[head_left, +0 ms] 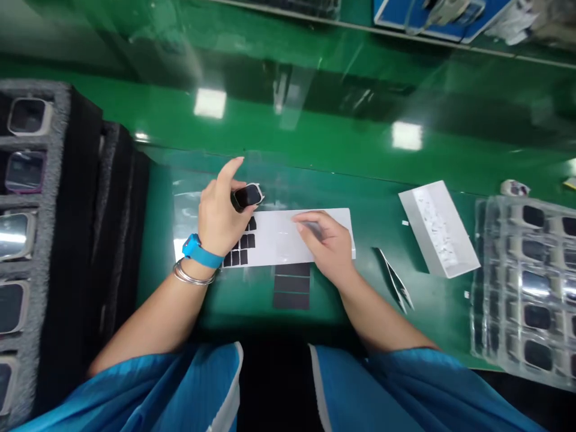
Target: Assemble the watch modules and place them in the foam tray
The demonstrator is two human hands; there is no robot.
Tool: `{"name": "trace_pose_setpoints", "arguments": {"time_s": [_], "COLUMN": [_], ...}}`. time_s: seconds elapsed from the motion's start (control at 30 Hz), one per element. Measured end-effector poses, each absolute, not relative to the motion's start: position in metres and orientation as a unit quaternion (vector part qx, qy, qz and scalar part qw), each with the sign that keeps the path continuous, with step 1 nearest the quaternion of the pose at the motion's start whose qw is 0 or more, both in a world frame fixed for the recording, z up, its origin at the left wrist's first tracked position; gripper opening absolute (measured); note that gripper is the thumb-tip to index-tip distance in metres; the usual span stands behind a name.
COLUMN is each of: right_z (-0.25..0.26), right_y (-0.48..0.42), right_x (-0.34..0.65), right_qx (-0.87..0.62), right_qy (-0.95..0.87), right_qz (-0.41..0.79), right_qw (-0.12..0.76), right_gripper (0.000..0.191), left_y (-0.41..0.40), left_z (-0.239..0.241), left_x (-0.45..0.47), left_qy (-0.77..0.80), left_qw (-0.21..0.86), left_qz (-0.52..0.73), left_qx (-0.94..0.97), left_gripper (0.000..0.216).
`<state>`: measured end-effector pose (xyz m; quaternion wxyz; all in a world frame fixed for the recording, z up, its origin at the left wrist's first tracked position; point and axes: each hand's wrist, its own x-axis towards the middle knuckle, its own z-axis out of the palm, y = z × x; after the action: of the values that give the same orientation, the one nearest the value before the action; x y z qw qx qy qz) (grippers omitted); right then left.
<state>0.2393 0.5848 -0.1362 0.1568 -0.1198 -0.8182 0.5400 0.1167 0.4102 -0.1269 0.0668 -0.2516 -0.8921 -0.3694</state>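
My left hand is closed around a smartwatch case with a dark screen and pale rim, held above the left part of a white sheet. Small black stickers sit in rows on that sheet, partly covered by my left hand. Over the sheet's right part, my right hand has its thumb and index finger brought together. What lies between those fingertips, if anything, is too small to tell. Just below the sheet lie black rectangular strips on the green mat.
Metal tweezers lie right of my right forearm, beside an open white box with small scraps inside. Clear plastic trays of watch cases stand at far right. Grey foam trays with more watch cases are stacked at left.
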Motion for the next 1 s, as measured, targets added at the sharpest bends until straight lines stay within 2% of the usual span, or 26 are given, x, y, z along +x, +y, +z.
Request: {"name": "trace_pose_setpoints", "arguments": {"time_s": [0.67,0.83,1.0], "right_z": [-0.145,-0.147,-0.149], "right_y": [0.584,0.585,0.588], "right_x": [0.230,0.227,0.224], "right_qx": [-0.123,-0.101,-0.103], "right_qy": [-0.826,-0.818,-0.822], "right_qz": [0.525,0.537,0.532], "right_qw": [0.167,0.178,0.176], "right_gripper": [0.013,0.016,0.027], "left_y": [0.412,0.415,0.408], "left_z": [-0.126,-0.114,-0.081], "left_x": [0.116,0.120,0.143], "left_qy": [-0.878,-0.873,-0.861], "left_qw": [0.083,0.116,0.197], "left_qz": [-0.378,-0.362,-0.327], "left_qx": [-0.281,-0.306,-0.336], "left_gripper": [0.073,0.071,0.057]}}
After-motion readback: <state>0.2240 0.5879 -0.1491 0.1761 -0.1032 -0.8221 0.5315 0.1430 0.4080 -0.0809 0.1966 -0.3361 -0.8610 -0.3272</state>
